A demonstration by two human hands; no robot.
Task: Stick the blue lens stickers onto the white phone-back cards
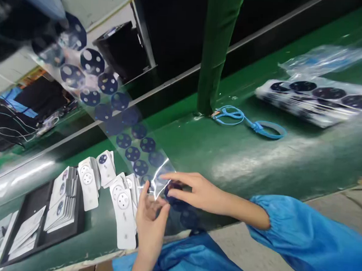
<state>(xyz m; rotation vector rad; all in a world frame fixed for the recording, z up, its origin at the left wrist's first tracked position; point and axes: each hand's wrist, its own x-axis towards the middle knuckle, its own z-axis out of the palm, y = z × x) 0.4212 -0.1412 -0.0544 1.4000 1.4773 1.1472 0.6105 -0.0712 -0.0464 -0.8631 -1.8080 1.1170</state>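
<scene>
A long clear film strip point(127, 127) carrying two rows of dark round stickers with holes slants from the upper left down to my hands. My left hand point(151, 220) is at its lower left edge, index finger raised along the film and thumb bent across from it. From the right, my right hand point(201, 192) reaches over the strip, index finger and thumb on either side of a dark sticker point(172, 190). The film bends and glares between my hands. More stickers hang below, near my lap. Beside my left hand lies a fanned stack of white cards point(122, 219) with round prints.
A black divided tray point(81, 221) holds card stacks at the left, near another card pile point(89, 183). A green post point(216, 53) rises from the green bench. Right of it lie a blue wrist strap point(267, 129) and a plastic-wrapped bundle of sticker sheets point(314, 101).
</scene>
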